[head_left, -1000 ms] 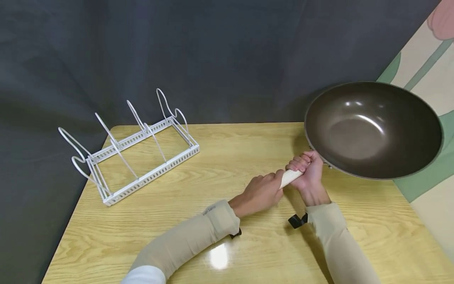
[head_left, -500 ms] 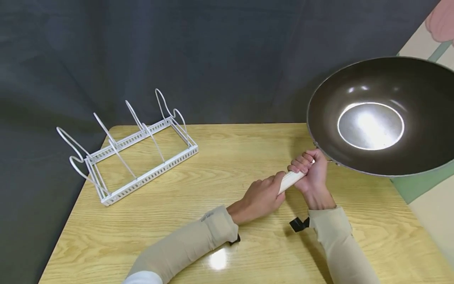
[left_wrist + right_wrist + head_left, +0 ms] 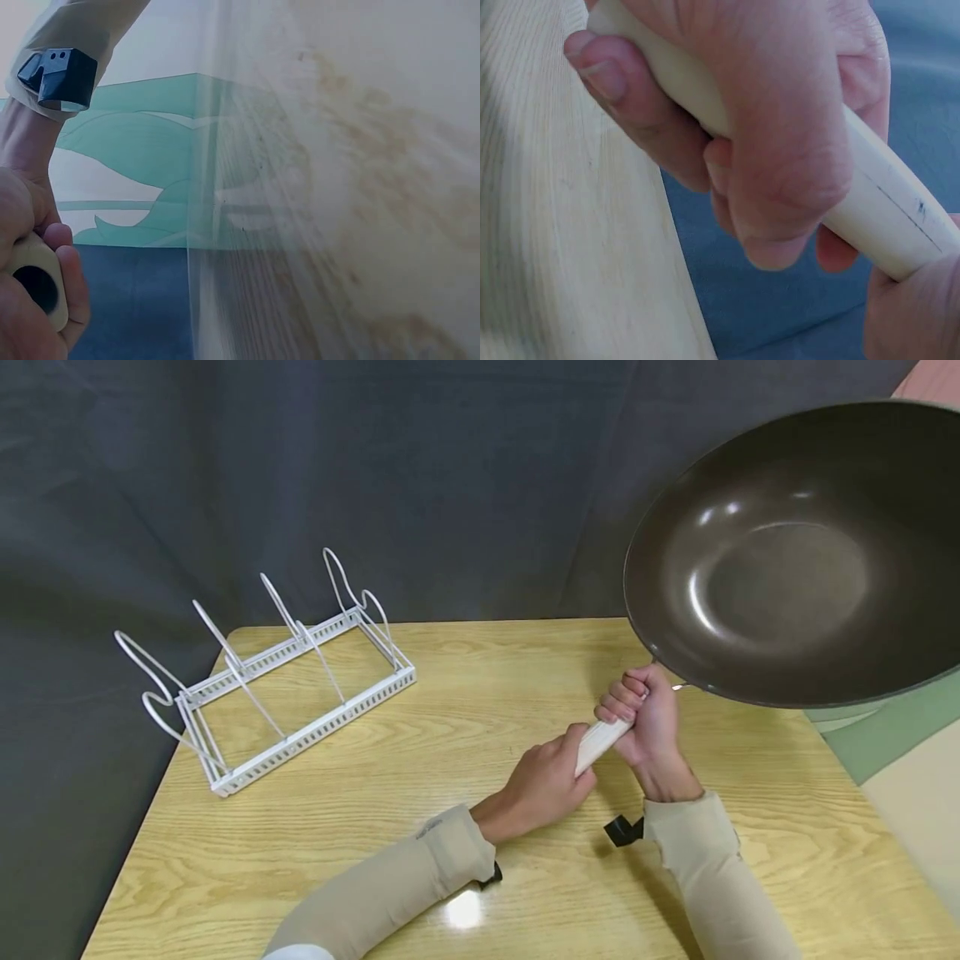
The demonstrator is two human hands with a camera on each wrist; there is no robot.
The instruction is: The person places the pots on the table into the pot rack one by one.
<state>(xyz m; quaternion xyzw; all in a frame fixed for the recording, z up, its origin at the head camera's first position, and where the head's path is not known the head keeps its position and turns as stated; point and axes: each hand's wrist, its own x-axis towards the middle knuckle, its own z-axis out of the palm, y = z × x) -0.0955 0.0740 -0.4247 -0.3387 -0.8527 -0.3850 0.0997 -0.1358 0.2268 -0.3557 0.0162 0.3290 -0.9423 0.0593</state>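
Note:
A large dark brown wok (image 3: 787, 585) is held in the air over the back right of the table, its hollow inside facing the head camera. Its right side runs out of the head view. My right hand (image 3: 651, 727) grips the pale handle (image 3: 602, 745) close to the pan. Farther down, my left hand (image 3: 546, 782) holds the same handle near its end. In the left wrist view the handle's butt (image 3: 60, 304) shows a dark hole. Fingers of the right hand (image 3: 772, 127) wrap the handle in the right wrist view.
At the left of the wooden table (image 3: 450, 718) stands a white wire rack (image 3: 322, 717) with several upright loops. A dark curtain (image 3: 450, 485) hangs behind the table. To the right is a wall or cloth with green and cream shapes (image 3: 892, 743).
The wok has risen and looks larger in the head view, its far rim higher up. Both hands keep their hold on the handle, which has tipped more steeply. The rack stays put.

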